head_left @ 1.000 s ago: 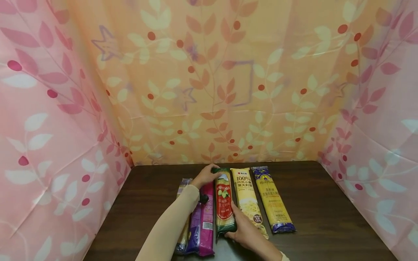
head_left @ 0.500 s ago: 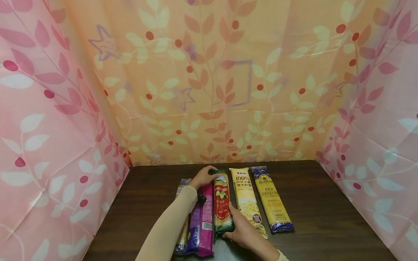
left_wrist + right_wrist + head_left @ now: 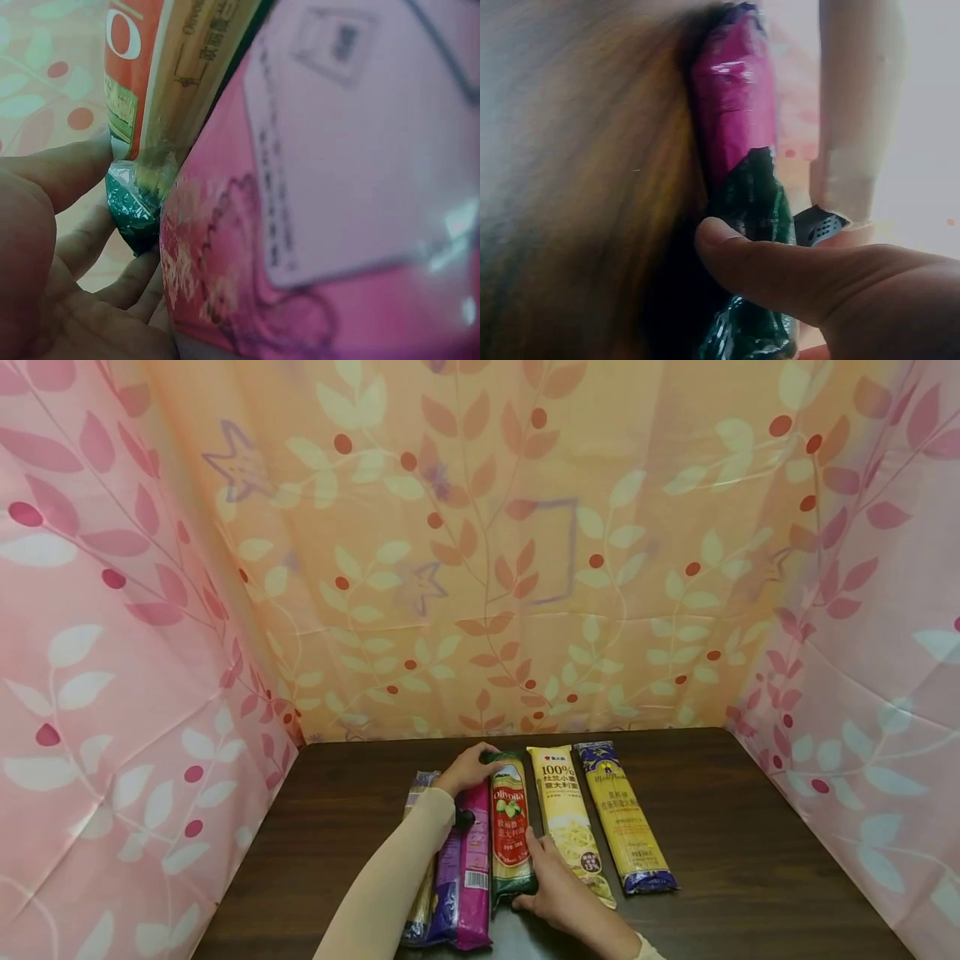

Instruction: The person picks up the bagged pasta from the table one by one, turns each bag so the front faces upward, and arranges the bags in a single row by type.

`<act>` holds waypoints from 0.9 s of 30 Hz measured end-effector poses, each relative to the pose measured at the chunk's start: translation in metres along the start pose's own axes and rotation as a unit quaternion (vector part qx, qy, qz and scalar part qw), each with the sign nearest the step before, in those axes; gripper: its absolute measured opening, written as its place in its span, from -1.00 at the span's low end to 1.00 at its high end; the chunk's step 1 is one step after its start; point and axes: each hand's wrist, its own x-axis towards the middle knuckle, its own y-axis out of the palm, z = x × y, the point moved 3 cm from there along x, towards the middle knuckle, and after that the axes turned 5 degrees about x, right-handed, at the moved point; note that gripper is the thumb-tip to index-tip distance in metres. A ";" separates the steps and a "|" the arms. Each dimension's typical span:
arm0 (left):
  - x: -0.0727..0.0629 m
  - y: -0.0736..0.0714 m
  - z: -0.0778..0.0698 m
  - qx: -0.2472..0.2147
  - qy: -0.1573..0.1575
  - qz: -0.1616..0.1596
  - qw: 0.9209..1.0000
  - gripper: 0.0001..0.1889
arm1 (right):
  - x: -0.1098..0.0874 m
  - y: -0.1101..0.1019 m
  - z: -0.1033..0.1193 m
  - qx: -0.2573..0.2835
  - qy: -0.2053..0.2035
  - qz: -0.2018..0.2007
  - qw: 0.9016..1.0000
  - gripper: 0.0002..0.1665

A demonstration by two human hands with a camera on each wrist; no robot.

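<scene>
A red and green spaghetti packet (image 3: 512,814) lies lengthwise on the dark table between my hands. My left hand (image 3: 467,768) holds its far end; in the left wrist view the thumb and fingers (image 3: 71,169) curve about the green end (image 3: 135,202). At the near end, my right hand (image 3: 558,889) grips the packet's right side and bottom, and its thumb (image 3: 757,262) lies across the green wrapper (image 3: 754,195) in the right wrist view. A magenta and purple packet (image 3: 472,868) lies close along the left side, below my left forearm.
Left of the magenta packet is another narrow packet (image 3: 422,893), partly hidden by my sleeve (image 3: 390,877). To the right lie a cream-yellow pasta packet (image 3: 566,810) and a yellow and blue one (image 3: 628,818), slightly slanted. Patterned cloth (image 3: 480,568) hangs behind the table (image 3: 720,810).
The red and green packet has shifted slightly left, towards the magenta one, with both hands on it. In the last half second hardly anything has moved.
</scene>
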 end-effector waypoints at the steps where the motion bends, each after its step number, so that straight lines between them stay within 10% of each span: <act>1: 0.000 0.000 -0.001 0.000 0.000 0.001 1.000 -0.56 | 0.000 0.000 0.000 -0.002 0.003 0.003 1.000 0.43; 27: -0.020 -0.016 0.001 0.065 -0.020 -0.011 0.998 -0.35 | -0.014 0.000 0.004 -0.047 -0.008 0.000 0.999 0.27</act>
